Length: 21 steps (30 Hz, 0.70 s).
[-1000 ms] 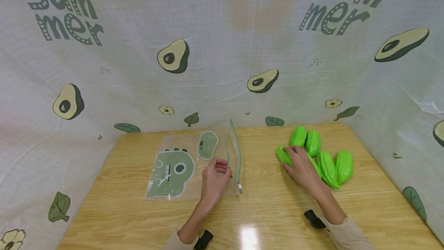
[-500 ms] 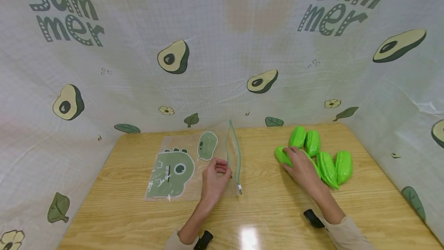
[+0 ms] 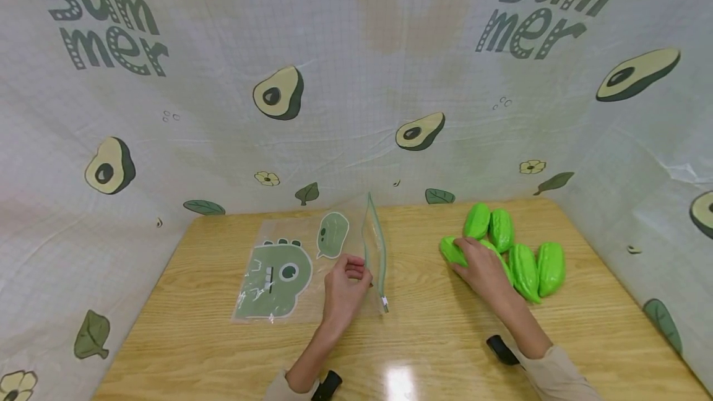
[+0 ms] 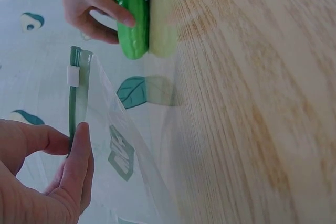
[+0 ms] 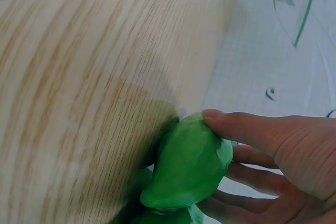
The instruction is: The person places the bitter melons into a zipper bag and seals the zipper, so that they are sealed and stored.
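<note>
And here's the line that counts: the bumpy green pod (image 5: 189, 163) lies under the right hand (image 3: 482, 266), off to the right of the clear bag (image 3: 303, 265), towards the table's (image 3: 434, 314) right edge — and the bag's mouth gapes that very way! The pod's long axis runs aslant, one end pointing at the far left corner, the other at the near right, partly hidden by the hand; whether it's off the wood, I can't tell. Right hand is the nearer by a long way, reaching in from the near edge, palm turned down, thumb on one side and fingers on the other, spread just as wide as the pod, a real hold. Over at the middle, the left hand (image 3: 346, 282) pinches the bag's lip between thumb and fingers — the green zip strip (image 4: 73, 111) standing up, white slider (image 4: 73, 76) at its near end. Four more green pods (image 3: 551, 269) sit beyond and beside the right hand, towards the far right corner
</note>
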### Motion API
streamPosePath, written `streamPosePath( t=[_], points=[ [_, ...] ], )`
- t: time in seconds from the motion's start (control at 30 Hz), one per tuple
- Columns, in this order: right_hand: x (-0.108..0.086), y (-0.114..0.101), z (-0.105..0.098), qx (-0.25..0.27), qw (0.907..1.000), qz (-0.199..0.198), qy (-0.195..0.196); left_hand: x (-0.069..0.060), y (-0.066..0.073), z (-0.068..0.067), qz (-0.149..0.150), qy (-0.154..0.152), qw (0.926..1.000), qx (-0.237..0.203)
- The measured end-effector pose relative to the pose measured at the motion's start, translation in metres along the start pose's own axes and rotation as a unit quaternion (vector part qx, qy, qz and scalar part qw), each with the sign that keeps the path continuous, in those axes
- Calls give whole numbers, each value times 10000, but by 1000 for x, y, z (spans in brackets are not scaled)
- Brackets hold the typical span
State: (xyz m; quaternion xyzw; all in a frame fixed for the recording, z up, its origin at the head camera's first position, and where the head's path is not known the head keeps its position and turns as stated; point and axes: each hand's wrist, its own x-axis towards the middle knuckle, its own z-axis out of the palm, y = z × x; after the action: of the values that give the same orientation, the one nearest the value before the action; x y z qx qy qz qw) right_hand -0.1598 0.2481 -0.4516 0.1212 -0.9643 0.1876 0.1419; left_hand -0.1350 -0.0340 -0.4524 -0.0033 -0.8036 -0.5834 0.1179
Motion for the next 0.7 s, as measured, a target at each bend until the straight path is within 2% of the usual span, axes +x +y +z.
streamPosePath(
  t=[0.3,0.7],
  points=[
    [-1,-1,-2,-46,9998,-195,58,0,0,0,-45,3,10000,-78],
    [-1,1,-4,459,9989,40,-107,0,0,0,-59,-9,10000,-66]
  ],
)
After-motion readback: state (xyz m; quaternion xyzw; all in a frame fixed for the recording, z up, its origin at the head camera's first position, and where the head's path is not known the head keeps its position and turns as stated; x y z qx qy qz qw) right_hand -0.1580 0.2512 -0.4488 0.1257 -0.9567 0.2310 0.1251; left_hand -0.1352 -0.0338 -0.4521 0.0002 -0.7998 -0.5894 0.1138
